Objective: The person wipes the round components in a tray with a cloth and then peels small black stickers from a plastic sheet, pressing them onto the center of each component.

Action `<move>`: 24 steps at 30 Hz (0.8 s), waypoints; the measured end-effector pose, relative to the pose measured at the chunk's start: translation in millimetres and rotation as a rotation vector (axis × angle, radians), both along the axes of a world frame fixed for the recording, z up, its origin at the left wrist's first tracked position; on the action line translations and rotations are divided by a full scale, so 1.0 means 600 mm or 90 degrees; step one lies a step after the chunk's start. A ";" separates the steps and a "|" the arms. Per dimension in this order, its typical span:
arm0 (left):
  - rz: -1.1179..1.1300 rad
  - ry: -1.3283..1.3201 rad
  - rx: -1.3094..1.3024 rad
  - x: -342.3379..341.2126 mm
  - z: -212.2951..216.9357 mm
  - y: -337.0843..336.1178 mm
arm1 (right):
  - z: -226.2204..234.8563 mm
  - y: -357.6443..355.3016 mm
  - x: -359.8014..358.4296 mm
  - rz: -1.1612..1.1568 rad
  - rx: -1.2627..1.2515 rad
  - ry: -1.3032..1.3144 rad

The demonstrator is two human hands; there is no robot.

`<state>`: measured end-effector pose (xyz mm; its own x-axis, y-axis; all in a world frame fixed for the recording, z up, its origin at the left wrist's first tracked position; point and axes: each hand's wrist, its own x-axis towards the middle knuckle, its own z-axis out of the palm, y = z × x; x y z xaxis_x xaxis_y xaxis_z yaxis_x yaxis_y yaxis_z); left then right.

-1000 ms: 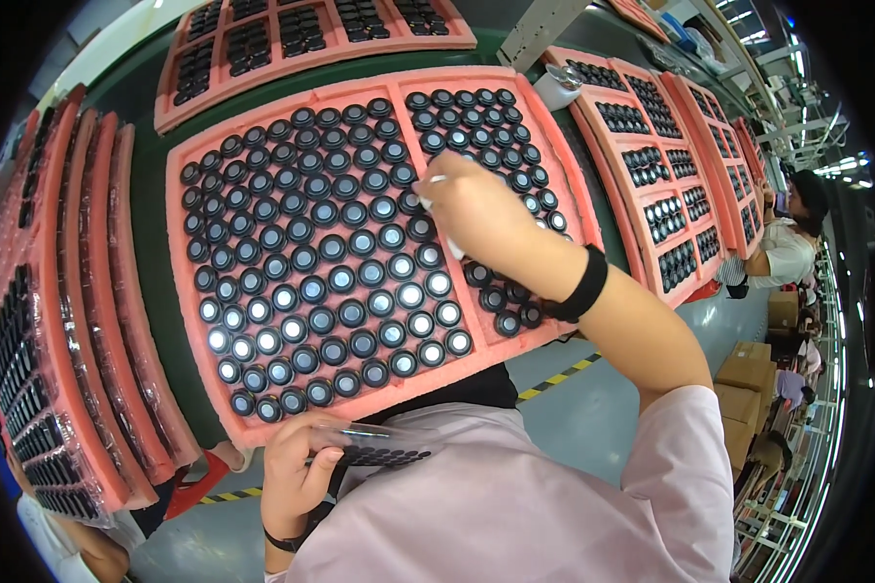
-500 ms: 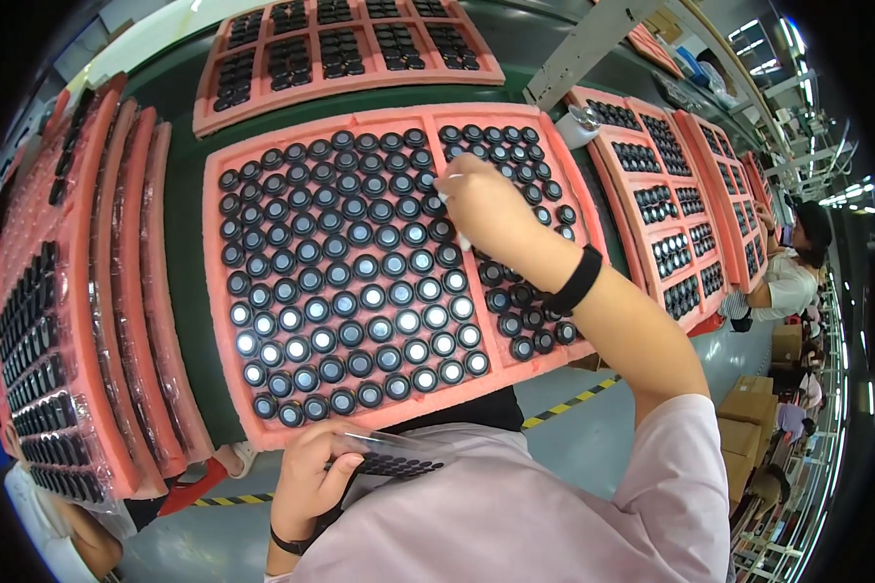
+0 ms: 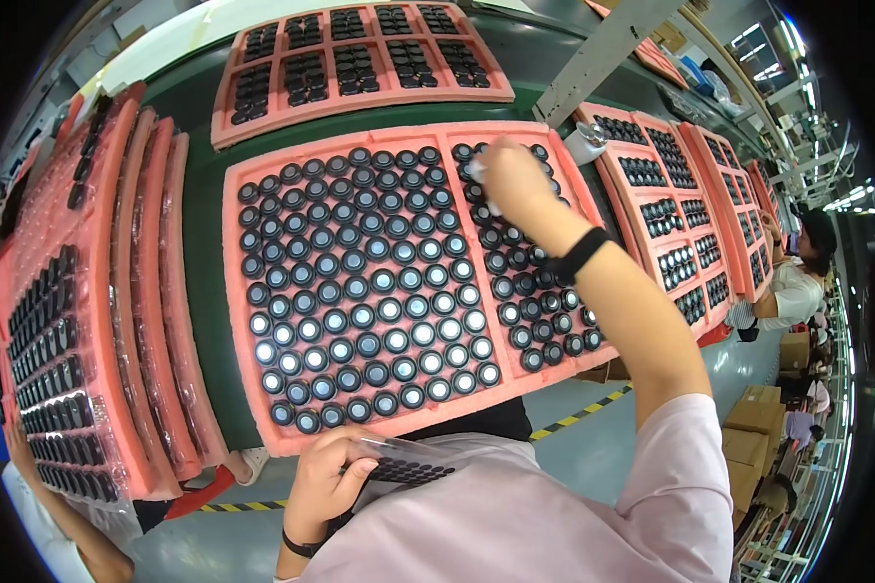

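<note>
Round black caps (image 3: 360,311), pink foam tray (image 3: 238,291)

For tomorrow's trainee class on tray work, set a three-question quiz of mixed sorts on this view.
1. True or false: the right hand is over the far right part of the pink foam tray.
2. What does the left hand hold? A) a clear sheet with small dark discs B) a screwdriver C) a cardboard box
3. Fill in: the tray's pockets hold round black ____.

Key: 1 true. 2 A, the clear sheet, held near the body. 3 caps.
</note>
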<state>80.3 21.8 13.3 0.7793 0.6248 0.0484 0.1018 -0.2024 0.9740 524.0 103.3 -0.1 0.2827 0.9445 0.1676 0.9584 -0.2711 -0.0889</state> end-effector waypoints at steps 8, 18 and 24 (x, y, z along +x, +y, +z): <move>0.009 0.019 -0.029 -0.008 -0.001 -0.005 | 0.031 -0.005 0.036 -0.077 0.006 0.056; -0.023 -0.001 -0.031 -0.003 0.001 0.006 | -0.002 -0.025 0.165 0.025 0.005 -0.208; -0.032 -0.005 -0.032 -0.007 -0.002 0.004 | 0.002 0.046 0.012 0.113 0.068 -0.102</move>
